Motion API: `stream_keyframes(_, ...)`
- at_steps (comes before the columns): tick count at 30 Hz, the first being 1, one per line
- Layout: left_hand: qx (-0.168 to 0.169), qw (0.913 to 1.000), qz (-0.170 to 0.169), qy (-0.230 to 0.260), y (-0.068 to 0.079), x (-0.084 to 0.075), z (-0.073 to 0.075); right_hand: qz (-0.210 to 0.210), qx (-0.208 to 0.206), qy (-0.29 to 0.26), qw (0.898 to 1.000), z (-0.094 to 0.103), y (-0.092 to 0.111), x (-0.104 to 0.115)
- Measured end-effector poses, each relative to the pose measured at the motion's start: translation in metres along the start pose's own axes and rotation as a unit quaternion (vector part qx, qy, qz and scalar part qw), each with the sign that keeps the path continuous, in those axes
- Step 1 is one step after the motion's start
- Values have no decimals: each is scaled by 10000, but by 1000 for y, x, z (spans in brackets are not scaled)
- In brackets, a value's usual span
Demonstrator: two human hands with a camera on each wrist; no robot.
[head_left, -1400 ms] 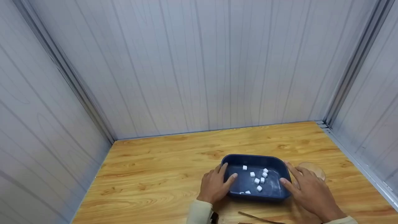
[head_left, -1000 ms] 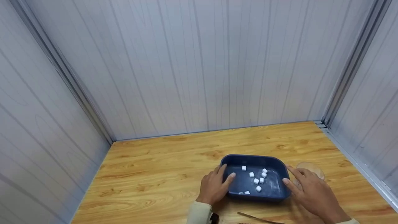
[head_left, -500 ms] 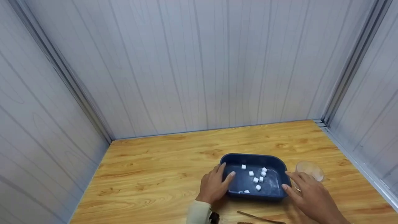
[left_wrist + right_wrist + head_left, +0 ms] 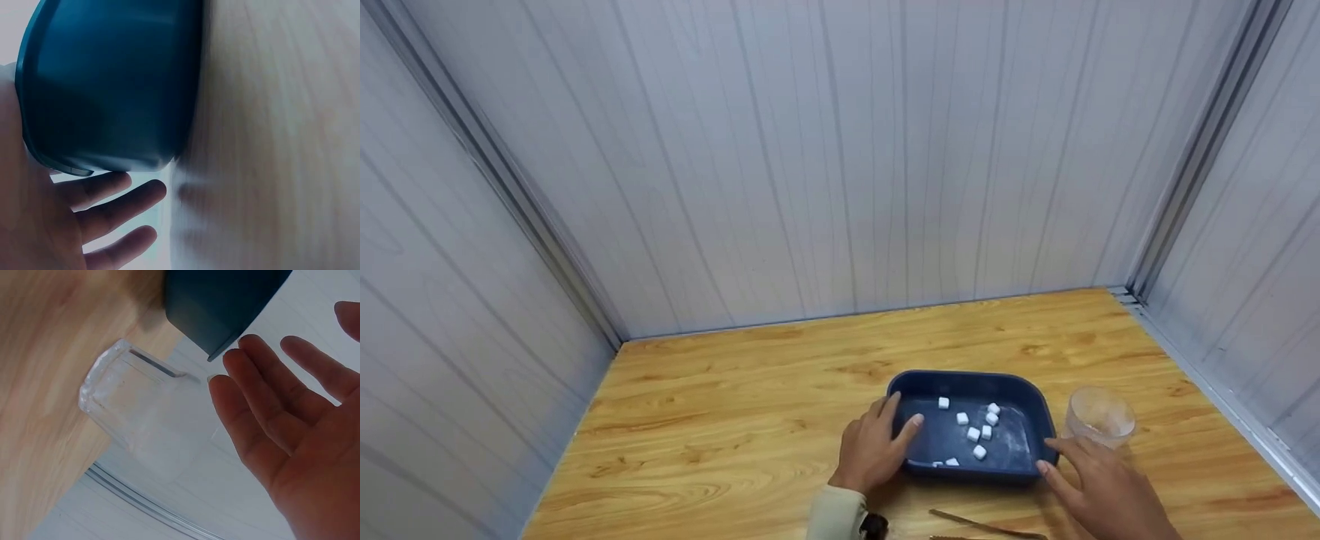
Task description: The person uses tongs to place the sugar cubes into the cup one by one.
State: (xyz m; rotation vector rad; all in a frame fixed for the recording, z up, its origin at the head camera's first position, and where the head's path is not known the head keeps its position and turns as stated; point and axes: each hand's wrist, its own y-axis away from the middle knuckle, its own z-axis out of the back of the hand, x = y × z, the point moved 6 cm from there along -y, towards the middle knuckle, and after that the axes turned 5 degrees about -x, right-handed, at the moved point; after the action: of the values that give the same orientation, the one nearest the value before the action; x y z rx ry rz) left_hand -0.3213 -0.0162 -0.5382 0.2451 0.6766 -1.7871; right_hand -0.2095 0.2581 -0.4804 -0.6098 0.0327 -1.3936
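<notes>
A dark blue rectangular dish (image 4: 1012, 446) sits on the wooden table with several small white cubes (image 4: 973, 434) scattered inside. At its left end is my left hand (image 4: 874, 450), thumb reaching over the rim; in the left wrist view its fingers (image 4: 124, 208) extend straight and spread beside the dish wall (image 4: 112, 84). My right hand (image 4: 1110, 484) is at the dish's right end, fingertips right at the rim. The right wrist view has its fingers (image 4: 253, 394) loosely extended, holding nothing. Just beyond this hand stands a clear cup (image 4: 1101, 415), transparent and ribbed at the base.
Two thin brown strips, one a longer rod (image 4: 986, 523), lie on the near side of the dish, partly cut off by the frame. White fragments (image 4: 951, 462) show at the dish's near wall. Pale panel walls (image 4: 840, 165) enclose the table (image 4: 720, 420) at back and sides.
My right hand has slid toward me along the dish's right end, uncovering more of the clear cup. The left hand, dish and cubes keep their places, apart from a slight view shift.
</notes>
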Motion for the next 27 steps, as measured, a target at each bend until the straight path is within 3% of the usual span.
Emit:
stream_keyframes(11,12,10000,33,31,1,3,0,446,-949,-71,9945,-1,11,6)
stream_keyframes(20,15,9998,-14,202,1,3,1,675,-927,-154,9933,-9,18,11)
stream_keyframes(23,63,9997,19,249,0,3,0,676,-602,-175,9957,-14,19,13)
stream_keyframes(27,39,9997,-27,260,-1,2,-1,603,340,-304,9971,-25,20,17)
